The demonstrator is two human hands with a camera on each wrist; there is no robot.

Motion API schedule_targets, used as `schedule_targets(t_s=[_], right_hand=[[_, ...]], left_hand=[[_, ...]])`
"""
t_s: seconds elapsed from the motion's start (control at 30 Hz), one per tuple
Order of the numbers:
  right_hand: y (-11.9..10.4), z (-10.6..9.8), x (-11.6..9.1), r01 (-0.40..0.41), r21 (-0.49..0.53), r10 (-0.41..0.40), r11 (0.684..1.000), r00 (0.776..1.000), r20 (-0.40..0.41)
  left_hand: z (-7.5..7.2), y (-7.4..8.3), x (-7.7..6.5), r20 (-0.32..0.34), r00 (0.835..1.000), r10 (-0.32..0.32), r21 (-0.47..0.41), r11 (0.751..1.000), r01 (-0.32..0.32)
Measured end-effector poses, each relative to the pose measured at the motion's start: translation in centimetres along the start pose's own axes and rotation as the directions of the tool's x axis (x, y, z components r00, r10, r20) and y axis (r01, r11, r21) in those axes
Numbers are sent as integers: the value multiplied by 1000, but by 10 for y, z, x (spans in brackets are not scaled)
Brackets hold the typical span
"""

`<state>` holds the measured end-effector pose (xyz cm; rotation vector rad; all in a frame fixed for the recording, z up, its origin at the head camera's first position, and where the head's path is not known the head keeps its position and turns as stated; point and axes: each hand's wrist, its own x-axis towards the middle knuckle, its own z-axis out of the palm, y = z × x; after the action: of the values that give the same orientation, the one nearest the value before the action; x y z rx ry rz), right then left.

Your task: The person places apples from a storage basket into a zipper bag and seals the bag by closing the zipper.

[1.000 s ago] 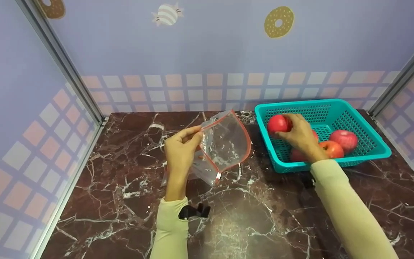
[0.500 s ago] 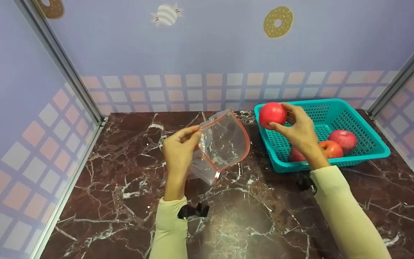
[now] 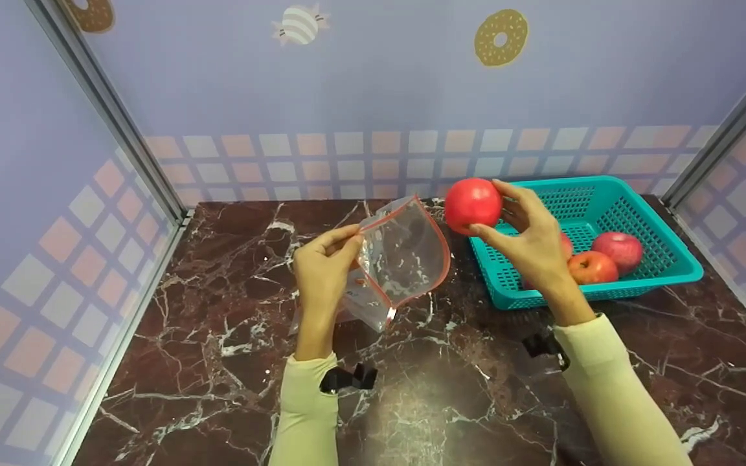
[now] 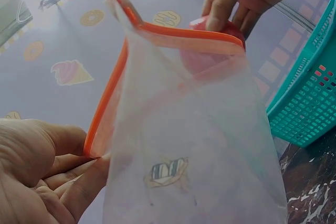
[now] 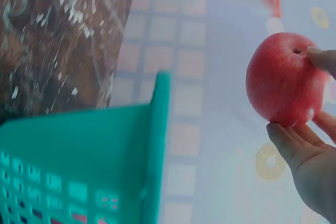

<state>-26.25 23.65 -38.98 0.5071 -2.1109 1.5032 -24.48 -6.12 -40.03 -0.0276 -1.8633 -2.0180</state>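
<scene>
My left hand (image 3: 324, 268) pinches the edge of a clear zip bag (image 3: 408, 255) between thumb and fingers. The bag's orange-trimmed mouth gapes toward the right, as the left wrist view also shows beside the left hand (image 4: 58, 171). A red apple (image 3: 473, 206) is held in my right hand (image 3: 531, 239), between thumb and fingertips, just right of the bag mouth and above the near left corner of the basket. In the right wrist view the apple (image 5: 286, 80) shows its stem hollow close to the thumb.
A teal plastic basket (image 3: 661, 285) stands at the right with several apples inside, among them an orange-red apple (image 3: 593, 267) and a pinkish apple (image 3: 618, 252). Dark marbled tabletop (image 3: 230, 401) lies under everything. Patterned wall panels (image 3: 399, 84) close off the back and sides.
The right hand has lifted the apple out of the basket and carried it left, close to the bag mouth. The left hand and the bag have stayed almost in place.
</scene>
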Motion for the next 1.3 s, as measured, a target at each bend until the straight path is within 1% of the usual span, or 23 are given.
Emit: schedule_targets(t_s=[0.13, 0.3, 0.47, 0.57, 0.77, 0.87, 1.03, 1.2, 1.3], right_hand=[[-9, 7, -6, 35, 75, -37, 997, 999, 24], [-16, 11, -13, 28, 158, -37, 987, 998, 57], [-20, 15, -18, 51, 195, -68, 980, 994, 84], [-20, 21, -21, 64, 211, -89, 975, 990, 113], [-17, 33, -29, 65, 196, -101, 978, 979, 177], [-14, 38, -31, 83, 167, -115, 982, 975, 191], [-10, 42, -34, 103, 151, -134, 983, 969, 206], [-7, 45, -34, 106, 135, -133, 985, 969, 210], [-6, 46, -34, 109, 101, -130, 989, 965, 228]], left_hand=[[0, 0, 0, -4, 1000, -8, -4, 1000, 8], [0, 0, 1, -10, 1000, -19, -2, 1000, 19], [0, 3, 0, -5, 1000, -15, 2, 1000, 15], [1, 2, 0, -5, 1000, -6, 1, 1000, 6], [1, 1, 0, -2, 1000, 9, -6, 1000, -9], [2, 2, -1, -3, 1000, 17, -1, 1000, -17], [2, 3, -1, -2, 1000, 27, 1, 1000, -27], [2, 3, -2, 1, 1000, 24, -11, 1000, -24], [2, 5, -2, 6, 1000, 21, -14, 1000, -21]])
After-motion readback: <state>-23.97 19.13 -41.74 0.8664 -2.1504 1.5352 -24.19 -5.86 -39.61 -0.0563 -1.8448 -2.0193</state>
